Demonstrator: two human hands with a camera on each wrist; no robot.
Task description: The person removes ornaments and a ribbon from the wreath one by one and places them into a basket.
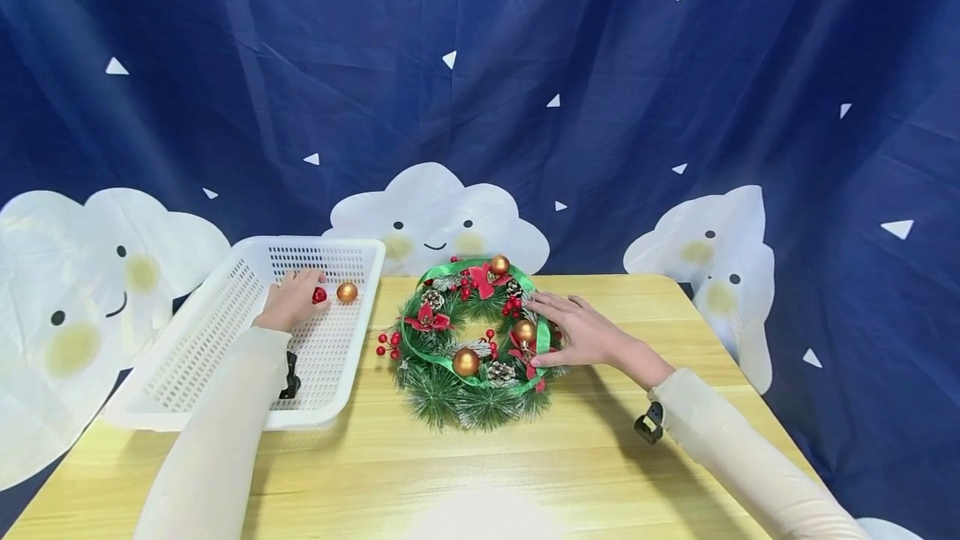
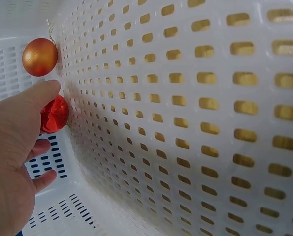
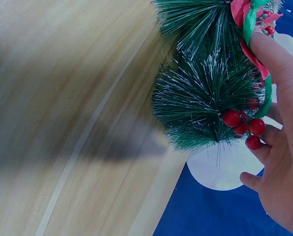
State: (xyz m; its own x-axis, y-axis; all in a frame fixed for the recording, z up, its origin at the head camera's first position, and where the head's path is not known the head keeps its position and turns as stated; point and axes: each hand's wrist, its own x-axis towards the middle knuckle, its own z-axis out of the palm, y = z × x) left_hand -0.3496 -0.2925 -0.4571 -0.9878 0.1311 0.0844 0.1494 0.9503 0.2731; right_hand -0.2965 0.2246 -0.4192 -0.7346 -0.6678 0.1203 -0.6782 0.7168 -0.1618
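- The wreath [image 1: 487,402] is set on the table [image 1: 390,473], near the middle of the far edge.
- It is trimmed with gold balls [image 1: 466,362], red flowers [image 1: 427,317], pine cones [image 1: 501,372], red berries [image 1: 389,346] and a green ribbon [image 1: 543,340].
- Its right side is touched by the right hand [image 1: 581,332]. The fingers are spread, and the thumb is laid by the ribbon.
- A white basket [image 1: 322,357] is placed at the table's far left corner.
- The left hand [image 1: 294,298] is held inside, near the basket's far right corner.
- A red ball [image 2: 55,115] is partly covered by its thumb. The other fingers are kept apart from the thumb; whether the ball is pinched cannot be told.
- A gold ball [image 1: 347,292] is seen near the red one, by the basket's right edge.
- Blue cloth [image 1: 510,48] is hung behind the table's far edge.
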